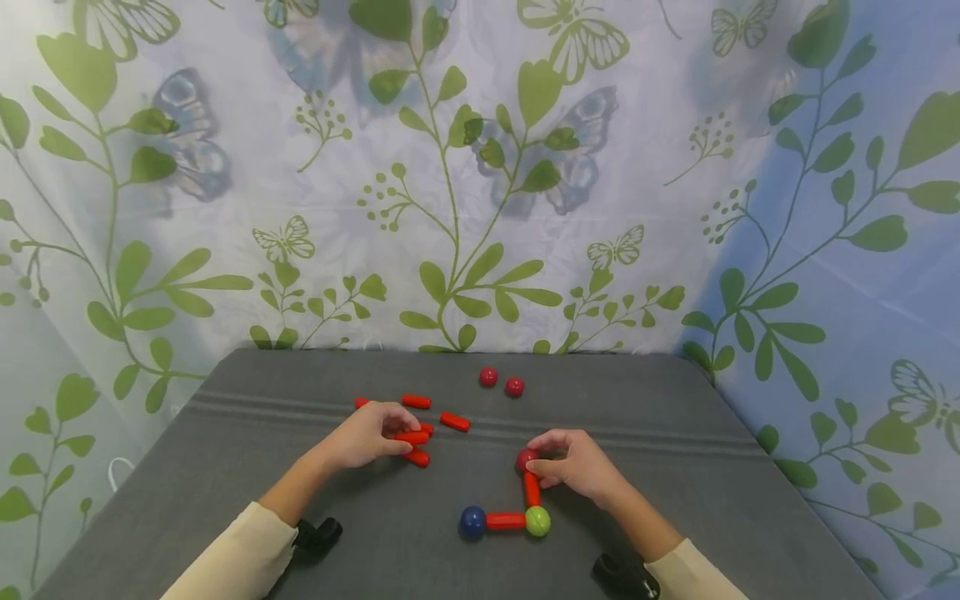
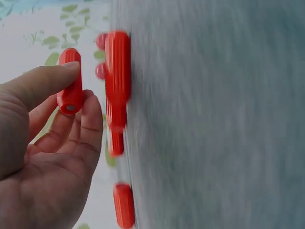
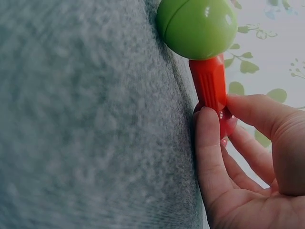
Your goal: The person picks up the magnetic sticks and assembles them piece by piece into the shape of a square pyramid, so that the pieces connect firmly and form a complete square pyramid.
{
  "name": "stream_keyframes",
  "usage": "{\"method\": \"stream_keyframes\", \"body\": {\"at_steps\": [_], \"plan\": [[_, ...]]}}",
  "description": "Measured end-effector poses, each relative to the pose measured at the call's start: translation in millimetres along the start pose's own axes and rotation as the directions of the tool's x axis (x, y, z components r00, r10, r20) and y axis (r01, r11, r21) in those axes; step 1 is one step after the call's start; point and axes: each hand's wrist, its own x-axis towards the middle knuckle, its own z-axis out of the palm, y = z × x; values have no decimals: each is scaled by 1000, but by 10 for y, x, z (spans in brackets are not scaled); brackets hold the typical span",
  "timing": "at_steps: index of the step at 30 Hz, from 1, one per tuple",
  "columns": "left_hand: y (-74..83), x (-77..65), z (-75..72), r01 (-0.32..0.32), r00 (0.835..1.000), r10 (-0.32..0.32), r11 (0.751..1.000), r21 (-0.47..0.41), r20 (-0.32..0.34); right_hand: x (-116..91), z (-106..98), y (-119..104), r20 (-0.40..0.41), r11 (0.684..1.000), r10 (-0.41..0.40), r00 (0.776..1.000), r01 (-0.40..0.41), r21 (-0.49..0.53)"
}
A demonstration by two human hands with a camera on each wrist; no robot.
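My left hand [image 1: 369, 435] pinches a red ribbed magnetic rod [image 2: 70, 81] between thumb and fingers, lifted off the table beside several loose red rods [image 2: 118, 64]. My right hand [image 1: 576, 465] grips a red ball [image 1: 526, 460] at the far end of an L-shaped chain. From that ball a red rod [image 3: 208, 82] runs to a light green ball [image 3: 198, 26] at the corner. Another red rod [image 1: 506, 521] joins the green ball to a dark blue ball [image 1: 473, 522] on the left. In the right wrist view the fingers partly cover the red ball.
Two loose red balls [image 1: 489, 377] stand near the back of the grey cloth-covered table [image 1: 300, 383]. Loose red rods [image 1: 455, 422] lie around and behind the left hand. A leaf-patterned curtain [image 1: 465, 167] hangs behind the table.
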Motion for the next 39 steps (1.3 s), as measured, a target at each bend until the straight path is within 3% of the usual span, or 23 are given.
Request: {"method": "stream_keyframes", "body": {"at_steps": [7, 15, 21, 30, 39], "plan": [[177, 98, 231, -52, 999, 52, 999, -8, 16, -43, 21, 0, -28, 1000, 13, 1000, -13, 16], [300, 208, 445, -45, 999, 45, 999, -25, 7, -41, 33, 15, -35, 999, 24, 999, -22, 47], [376, 306, 578, -65, 997, 64, 998, 27, 29, -20, 19, 19, -2, 999, 15, 1000, -15, 40], [502, 496, 714, -17, 997, 13, 998, 58, 75, 34, -23, 15, 53, 999, -1, 999, -1, 41], [564, 602, 841, 35, 995, -35, 999, 4, 88, 64, -29, 16, 62, 999, -8, 998, 6, 35]]}}
